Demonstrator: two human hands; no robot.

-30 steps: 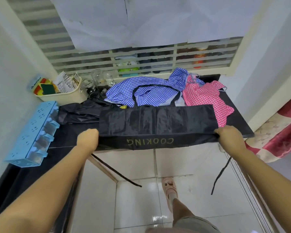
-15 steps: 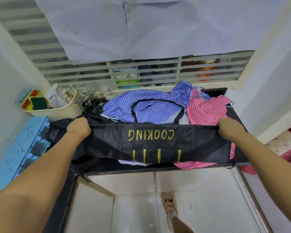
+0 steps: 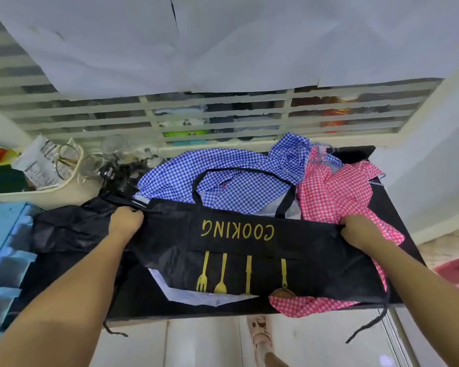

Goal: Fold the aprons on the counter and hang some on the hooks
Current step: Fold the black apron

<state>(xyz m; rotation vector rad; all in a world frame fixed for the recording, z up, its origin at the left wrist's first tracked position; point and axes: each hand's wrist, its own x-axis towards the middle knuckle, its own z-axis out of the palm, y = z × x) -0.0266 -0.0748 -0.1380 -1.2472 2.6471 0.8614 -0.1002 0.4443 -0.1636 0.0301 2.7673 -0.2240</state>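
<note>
The black apron (image 3: 239, 260) lies on the counter (image 3: 379, 194), its long axis running crosswise from one hand to the other. The left hand (image 3: 126, 222) grips its far left corner and the right hand (image 3: 355, 229) its far right, both curled into the cloth. A blue checked apron (image 3: 223, 181) lies just beyond them.

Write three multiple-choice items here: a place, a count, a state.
1. The red checked apron lies where from the blue checked apron? A left B right C on the floor
2. Yellow utensils printed on the black apron: A two B four C six
3. The left hand and right hand: A both grip the black apron B both hang free C only one grips
Key: 1 B, red lies at the counter's right end; 2 B, fork, spoon, knife, ladle; 3 A, each hand clutches a side edge.
</note>
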